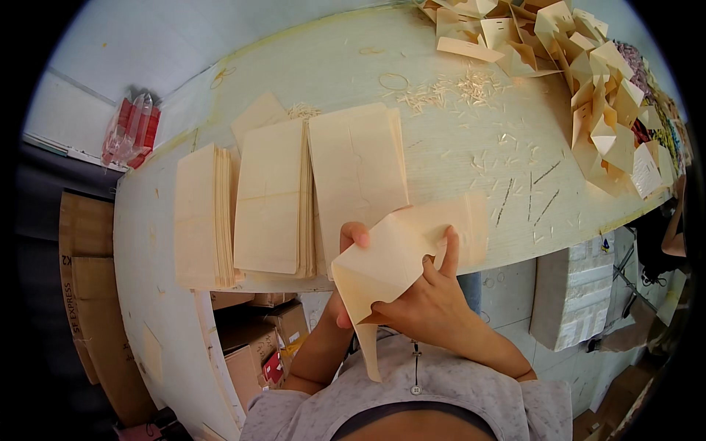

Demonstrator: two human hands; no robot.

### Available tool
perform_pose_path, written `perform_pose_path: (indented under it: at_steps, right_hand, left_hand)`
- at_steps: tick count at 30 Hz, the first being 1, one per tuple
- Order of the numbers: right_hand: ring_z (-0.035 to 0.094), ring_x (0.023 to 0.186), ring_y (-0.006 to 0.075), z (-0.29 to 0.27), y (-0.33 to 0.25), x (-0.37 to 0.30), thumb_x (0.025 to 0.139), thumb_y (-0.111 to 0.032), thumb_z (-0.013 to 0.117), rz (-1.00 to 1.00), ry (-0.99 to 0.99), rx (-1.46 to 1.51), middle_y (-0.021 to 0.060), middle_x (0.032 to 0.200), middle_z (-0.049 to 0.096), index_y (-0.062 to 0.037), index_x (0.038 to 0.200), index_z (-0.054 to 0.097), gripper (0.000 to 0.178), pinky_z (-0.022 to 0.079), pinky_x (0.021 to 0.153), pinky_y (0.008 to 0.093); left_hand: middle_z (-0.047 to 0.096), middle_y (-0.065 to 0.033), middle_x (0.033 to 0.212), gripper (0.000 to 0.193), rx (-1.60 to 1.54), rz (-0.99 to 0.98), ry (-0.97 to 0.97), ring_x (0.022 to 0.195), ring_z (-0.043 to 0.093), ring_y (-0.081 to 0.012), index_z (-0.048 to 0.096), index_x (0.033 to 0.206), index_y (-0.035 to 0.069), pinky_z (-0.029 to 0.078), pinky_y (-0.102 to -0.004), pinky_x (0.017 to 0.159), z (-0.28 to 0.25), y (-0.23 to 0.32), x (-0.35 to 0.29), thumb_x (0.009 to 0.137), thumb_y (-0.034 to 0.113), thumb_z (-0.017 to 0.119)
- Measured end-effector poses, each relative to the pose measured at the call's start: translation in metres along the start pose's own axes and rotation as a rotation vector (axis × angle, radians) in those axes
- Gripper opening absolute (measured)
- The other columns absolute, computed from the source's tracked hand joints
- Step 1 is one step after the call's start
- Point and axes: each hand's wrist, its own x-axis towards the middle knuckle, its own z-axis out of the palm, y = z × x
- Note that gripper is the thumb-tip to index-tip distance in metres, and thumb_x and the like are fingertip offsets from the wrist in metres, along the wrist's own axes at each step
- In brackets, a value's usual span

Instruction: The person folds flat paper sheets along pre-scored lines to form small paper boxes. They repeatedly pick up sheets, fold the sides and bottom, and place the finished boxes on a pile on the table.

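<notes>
Folded card (388, 257): likely light, stiffish, creasable; take by edges. Left hand (354, 235) grips nine o'clock; right hand (432, 303), four o'clock.

Cream card (390, 253): looked thin and smooth, bent along folds, not flat. Wide face turned up, tilted. Long, skinny flap hung down at near end, pointy tip lowest. Card was held up in fingers (451, 253), by near edge of table (434, 158). Right end looked blurry.
</notes>
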Motion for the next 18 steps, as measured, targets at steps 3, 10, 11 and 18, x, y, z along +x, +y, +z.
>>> perform_pose_path:
  at_steps: [3,10,11,18]
  right_hand:
    - [0.051,0.082,0.0227,0.002,0.0,-0.001,0.064,-0.041,0.066,-0.009,0.014,0.013,0.0051,0.105,0.051,-0.0273,0.074,0.059,0.018,0.013,0.093,0.0715]
    - [0.053,0.072,0.0205,0.008,0.009,-0.001,0.062,-0.042,0.068,-0.039,0.072,0.05,0.0053,0.102,0.054,-0.0264,0.075,0.058,0.023,0.014,0.094,0.0703]
    - [0.053,0.071,0.0202,0.009,0.01,-0.001,0.062,-0.041,0.068,-0.048,0.076,0.036,0.0053,0.101,0.054,-0.0258,0.075,0.057,0.023,0.015,0.095,0.0697]
    - [0.056,0.074,0.0199,0.012,0.014,0.001,0.067,-0.033,0.068,-0.185,0.091,-0.041,0.0041,0.094,0.057,-0.0192,0.075,0.054,0.021,0.026,0.097,0.0581]
  left_hand:
    - [0.026,-0.021,0.135,0.073,-0.037,0.002,-0.001,0.121,0.032,-0.0429,0.039,0.105,0.023,0.032,-0.0517,0.099,0.003,-0.003,0.001,0.051,0.05,0.081]
    - [0.036,-0.0185,0.129,0.072,0.015,-0.015,-0.006,0.119,0.038,-0.0349,0.035,0.108,0.022,0.033,-0.047,0.099,0.005,-0.002,0.002,0.057,0.048,0.079]
    - [0.038,-0.0178,0.127,0.072,0.038,0.017,-0.034,0.118,0.039,-0.0334,0.035,0.108,0.022,0.034,-0.0464,0.098,0.0,-0.005,0.001,0.058,0.048,0.079]
    - [0.048,-0.015,0.113,0.065,-0.037,0.032,-0.054,0.11,0.046,-0.0285,0.033,0.109,0.018,0.042,-0.0425,0.09,-0.031,-0.01,-0.004,0.066,0.045,0.075]
